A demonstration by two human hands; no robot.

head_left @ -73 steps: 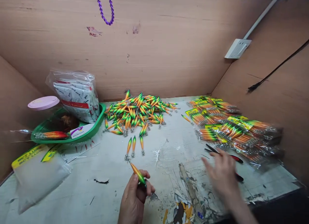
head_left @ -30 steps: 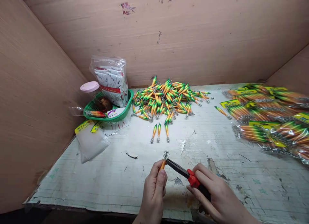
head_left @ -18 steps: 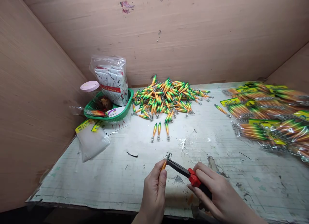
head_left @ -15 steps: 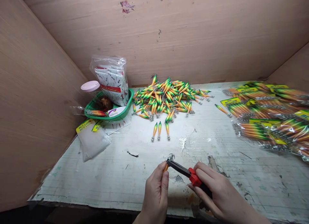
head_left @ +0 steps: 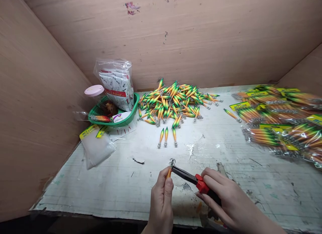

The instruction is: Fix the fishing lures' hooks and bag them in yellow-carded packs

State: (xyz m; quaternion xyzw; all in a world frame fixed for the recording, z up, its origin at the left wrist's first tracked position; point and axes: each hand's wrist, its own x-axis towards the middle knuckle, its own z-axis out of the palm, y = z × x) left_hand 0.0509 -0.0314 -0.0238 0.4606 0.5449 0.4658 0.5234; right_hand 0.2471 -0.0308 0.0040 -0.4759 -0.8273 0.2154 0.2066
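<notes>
My left hand (head_left: 161, 200) pinches an orange squid-jig lure (head_left: 169, 172) upright near the table's front edge, its metal hook crown (head_left: 172, 161) sticking up. My right hand (head_left: 227, 202) grips red-and-black needle-nose pliers (head_left: 191, 179); their black jaws touch the lure just under the hooks. Three loose lures (head_left: 166, 136) lie side by side farther back. Behind them is a big heap of green-orange lures (head_left: 172, 101).
Bagged lures with yellow labels (head_left: 279, 121) pile up at the right. A green basket (head_left: 130, 114) with a packet bag and a pink-lidded jar (head_left: 94, 90) stands at back left, empty clear bags (head_left: 97, 147) in front of it. Wooden walls close in left, back and right.
My right hand took up the pliers and brought them to the lure in my left hand. In the last second both hands have barely shifted, the jaws staying at the hook end.
</notes>
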